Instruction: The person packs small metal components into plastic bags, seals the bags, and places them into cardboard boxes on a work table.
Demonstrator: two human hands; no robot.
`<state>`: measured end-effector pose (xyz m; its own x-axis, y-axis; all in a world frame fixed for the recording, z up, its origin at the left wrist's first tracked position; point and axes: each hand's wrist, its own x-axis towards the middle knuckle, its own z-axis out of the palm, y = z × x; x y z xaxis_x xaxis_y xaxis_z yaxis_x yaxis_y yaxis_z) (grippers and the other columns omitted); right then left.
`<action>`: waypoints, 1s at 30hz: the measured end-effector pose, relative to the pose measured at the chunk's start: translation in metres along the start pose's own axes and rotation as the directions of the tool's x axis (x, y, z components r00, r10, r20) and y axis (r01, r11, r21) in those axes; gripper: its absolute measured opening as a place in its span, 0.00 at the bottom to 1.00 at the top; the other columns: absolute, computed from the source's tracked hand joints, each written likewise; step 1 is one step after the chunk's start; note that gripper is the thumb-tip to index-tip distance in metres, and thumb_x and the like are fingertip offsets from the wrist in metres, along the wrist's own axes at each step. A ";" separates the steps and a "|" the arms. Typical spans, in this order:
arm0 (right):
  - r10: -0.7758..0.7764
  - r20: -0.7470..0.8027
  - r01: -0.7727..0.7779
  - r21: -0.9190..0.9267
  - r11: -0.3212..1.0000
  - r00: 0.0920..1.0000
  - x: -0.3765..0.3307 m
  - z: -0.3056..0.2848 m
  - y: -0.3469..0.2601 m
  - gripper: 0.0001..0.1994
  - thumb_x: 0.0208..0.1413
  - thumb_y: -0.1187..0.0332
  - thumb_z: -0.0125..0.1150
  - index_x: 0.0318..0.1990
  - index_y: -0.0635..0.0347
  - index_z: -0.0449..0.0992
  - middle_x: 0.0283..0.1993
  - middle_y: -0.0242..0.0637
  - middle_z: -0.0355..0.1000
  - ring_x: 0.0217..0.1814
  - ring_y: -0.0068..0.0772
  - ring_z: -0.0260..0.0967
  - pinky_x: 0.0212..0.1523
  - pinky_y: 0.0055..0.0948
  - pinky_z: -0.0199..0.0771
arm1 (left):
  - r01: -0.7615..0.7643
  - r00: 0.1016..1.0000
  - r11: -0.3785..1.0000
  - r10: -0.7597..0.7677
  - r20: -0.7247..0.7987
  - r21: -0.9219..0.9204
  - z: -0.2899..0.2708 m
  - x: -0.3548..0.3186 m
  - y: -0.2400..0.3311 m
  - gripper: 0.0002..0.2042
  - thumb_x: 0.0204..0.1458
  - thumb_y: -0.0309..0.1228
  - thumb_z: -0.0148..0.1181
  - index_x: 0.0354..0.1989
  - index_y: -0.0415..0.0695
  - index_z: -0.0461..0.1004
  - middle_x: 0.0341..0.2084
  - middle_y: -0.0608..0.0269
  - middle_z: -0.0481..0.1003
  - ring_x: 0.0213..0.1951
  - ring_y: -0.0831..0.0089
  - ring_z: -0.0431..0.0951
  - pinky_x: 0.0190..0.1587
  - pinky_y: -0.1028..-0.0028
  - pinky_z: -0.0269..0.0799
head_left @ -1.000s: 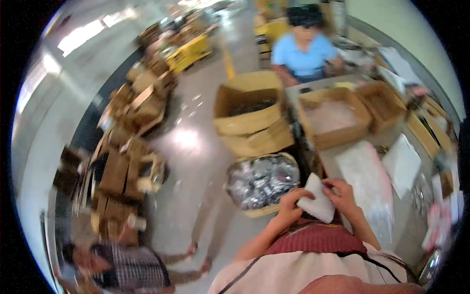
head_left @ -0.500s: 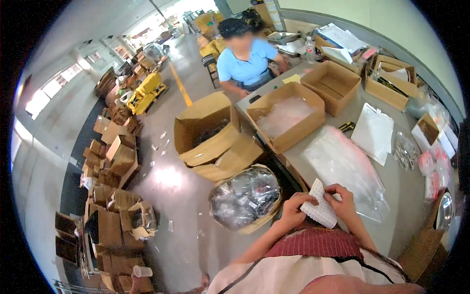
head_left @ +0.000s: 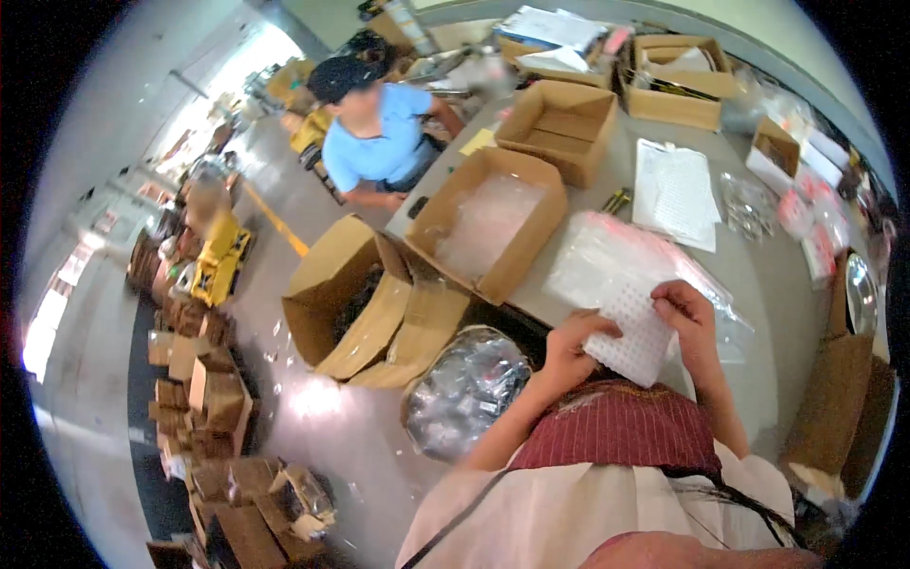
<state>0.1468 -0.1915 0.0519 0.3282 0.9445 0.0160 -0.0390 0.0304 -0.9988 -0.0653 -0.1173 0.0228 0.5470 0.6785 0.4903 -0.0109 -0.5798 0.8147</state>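
Observation:
A white sheet of small printed stickers (head_left: 626,332) is held in front of my body, just above the table's near edge. My left hand (head_left: 574,351) grips its left side, thumb on top. At the upper right edge of the sheet, my right hand (head_left: 686,313) pinches with bent fingers. The sheet lies fairly flat between the hands. Just beyond it is a stack of clear plastic bags (head_left: 590,248) with pinkish edges. To the left, a cardboard box (head_left: 537,270) holds more clear bags.
A second box (head_left: 597,156) stands behind, near paper sheets (head_left: 673,194) and a yellow-black cutter (head_left: 616,201). Left of the table are an open carton (head_left: 308,313) and a container of bagged goods (head_left: 469,389). Across the table sits a person in a blue shirt (head_left: 379,142).
The sticker sheet was curled and tilted; now it is spread flatter between my hands. My view has turned, so the table and boxes appear shifted left and up.

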 end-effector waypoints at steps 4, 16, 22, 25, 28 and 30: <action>-0.096 -0.054 0.089 -0.117 0.989 0.994 0.011 0.004 0.016 0.08 0.54 0.73 0.62 0.42 0.62 0.76 0.39 0.31 0.75 0.43 0.22 0.69 0.49 0.25 0.69 | 0.020 1.000 0.995 -0.018 0.018 -0.100 -0.005 0.011 -0.016 0.16 0.35 0.15 0.54 0.35 0.41 0.79 0.34 0.59 0.80 0.41 0.62 0.78 0.51 0.67 0.70; -0.243 -0.144 0.163 -0.418 0.894 0.959 0.018 -0.007 -0.004 0.10 0.55 0.72 0.62 0.45 0.62 0.77 0.43 0.37 0.76 0.45 0.28 0.73 0.48 0.28 0.72 | -0.095 0.983 0.986 0.115 0.143 -0.138 0.007 0.054 -0.050 0.16 0.34 0.16 0.54 0.35 0.40 0.78 0.34 0.59 0.79 0.43 0.59 0.76 0.49 0.66 0.69; -0.300 -0.135 0.204 -0.475 0.856 0.945 0.017 -0.017 -0.005 0.10 0.55 0.76 0.62 0.45 0.65 0.76 0.44 0.36 0.75 0.50 0.27 0.71 0.52 0.28 0.71 | -0.134 0.965 0.973 0.171 0.199 -0.187 0.023 0.069 -0.053 0.21 0.29 0.15 0.49 0.36 0.41 0.78 0.34 0.59 0.80 0.45 0.55 0.75 0.50 0.65 0.70; -0.302 -0.140 0.195 -0.502 0.843 0.943 0.020 -0.021 -0.006 0.10 0.55 0.74 0.63 0.44 0.62 0.76 0.44 0.39 0.75 0.48 0.35 0.72 0.50 0.31 0.72 | -0.128 0.961 0.976 0.166 0.221 -0.173 0.029 0.070 -0.055 0.20 0.30 0.16 0.49 0.36 0.42 0.78 0.34 0.59 0.80 0.46 0.55 0.75 0.51 0.65 0.70; -0.366 -0.129 0.228 -0.583 0.780 0.922 0.025 -0.025 0.002 0.08 0.54 0.71 0.64 0.41 0.60 0.76 0.41 0.40 0.76 0.44 0.41 0.73 0.47 0.35 0.73 | -0.125 0.961 0.982 0.155 0.227 -0.144 0.032 0.071 -0.062 0.20 0.30 0.17 0.50 0.35 0.42 0.79 0.35 0.59 0.80 0.47 0.53 0.75 0.51 0.64 0.70; -0.392 -0.112 0.242 -0.624 0.743 0.913 0.028 -0.027 0.007 0.07 0.53 0.71 0.65 0.39 0.60 0.77 0.40 0.40 0.76 0.43 0.41 0.73 0.46 0.35 0.72 | -0.132 0.961 0.982 0.160 0.227 -0.134 0.033 0.072 -0.064 0.20 0.29 0.18 0.51 0.35 0.43 0.79 0.35 0.59 0.80 0.47 0.52 0.75 0.52 0.63 0.70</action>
<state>0.1818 -0.1734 0.0444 0.4209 0.8138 0.4008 0.6395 0.0472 -0.7673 0.0021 -0.0462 -0.0045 0.7137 0.4565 0.5313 -0.1954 -0.5986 0.7769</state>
